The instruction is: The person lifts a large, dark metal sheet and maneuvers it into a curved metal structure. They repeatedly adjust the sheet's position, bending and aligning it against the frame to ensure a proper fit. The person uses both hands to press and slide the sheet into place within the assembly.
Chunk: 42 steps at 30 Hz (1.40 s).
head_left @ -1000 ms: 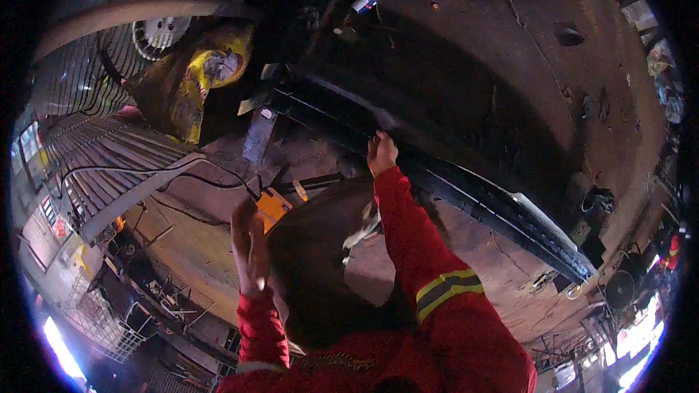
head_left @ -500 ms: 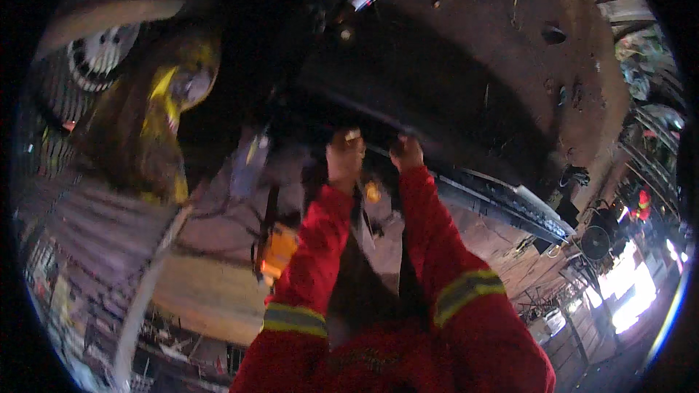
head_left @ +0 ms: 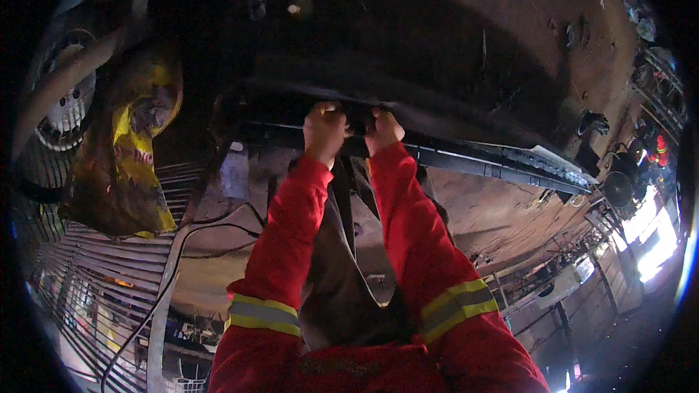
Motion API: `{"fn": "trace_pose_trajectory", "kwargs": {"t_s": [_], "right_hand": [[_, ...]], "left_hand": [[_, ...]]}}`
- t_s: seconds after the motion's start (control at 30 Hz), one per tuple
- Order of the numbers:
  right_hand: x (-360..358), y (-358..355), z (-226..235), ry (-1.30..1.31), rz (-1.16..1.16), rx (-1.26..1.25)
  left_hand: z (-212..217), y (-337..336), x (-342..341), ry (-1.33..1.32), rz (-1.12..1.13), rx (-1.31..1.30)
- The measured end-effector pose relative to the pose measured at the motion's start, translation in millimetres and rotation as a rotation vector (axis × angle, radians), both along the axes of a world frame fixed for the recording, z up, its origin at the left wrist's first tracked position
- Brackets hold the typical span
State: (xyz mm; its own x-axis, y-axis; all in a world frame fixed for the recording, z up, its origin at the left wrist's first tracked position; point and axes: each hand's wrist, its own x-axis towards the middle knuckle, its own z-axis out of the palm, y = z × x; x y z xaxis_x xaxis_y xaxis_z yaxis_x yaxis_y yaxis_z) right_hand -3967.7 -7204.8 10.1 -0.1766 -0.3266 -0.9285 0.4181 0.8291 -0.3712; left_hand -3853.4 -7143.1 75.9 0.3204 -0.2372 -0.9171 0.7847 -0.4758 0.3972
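A long dark metal beam (head_left: 466, 159) stretches across in front of me, from the middle toward the right. My left hand (head_left: 325, 132) is closed on its dark near part, knuckles up. Just to the right of it, my right hand (head_left: 384, 132) is also curled shut on the same beam. Both forearms, in red sleeves with yellow and grey bands, reach forward side by side. The fingertips are hidden behind the knuckles, and deep shadow covers the beam around them.
A dirty yellow sack (head_left: 127, 156) hangs on the left near a wheel (head_left: 69, 98) and a slatted metal rack (head_left: 109, 258). A black cable (head_left: 218, 225) loops beside it. Brown ground (head_left: 568, 44) lies beyond the beam. Far right, a person in red (head_left: 661, 150) is near a round fan (head_left: 619, 189).
My hands are closer together and farther forward, both on the beam. The view has shifted, and an orange object beside my left forearm no longer shows.
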Motion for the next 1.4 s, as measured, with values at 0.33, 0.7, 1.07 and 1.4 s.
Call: {"fn": "trace_pose_trajectory", "kwargs": {"t_s": [0.33,0.7,1.07,1.4], "right_hand": [[10.9,22.7,-10.0,0.124,0.101,-0.067],[-29.8,26.8,-24.6,0.228,0.329,-0.128],[-9.7,10.2,12.3,0.126,0.123,0.153],[-28.5,25.7,10.2,0.169,0.472,-0.123]], "left_hand": [[-102.0,15.2,-36.7,-0.182,-0.344,0.096],[-99.1,-24.4,-41.7,-0.279,-1.478,0.253],[-114.4,-2.7,-58.3,0.169,-0.137,0.428],[-56.4,-31.8,-66.4,0.225,0.385,0.417]]}}
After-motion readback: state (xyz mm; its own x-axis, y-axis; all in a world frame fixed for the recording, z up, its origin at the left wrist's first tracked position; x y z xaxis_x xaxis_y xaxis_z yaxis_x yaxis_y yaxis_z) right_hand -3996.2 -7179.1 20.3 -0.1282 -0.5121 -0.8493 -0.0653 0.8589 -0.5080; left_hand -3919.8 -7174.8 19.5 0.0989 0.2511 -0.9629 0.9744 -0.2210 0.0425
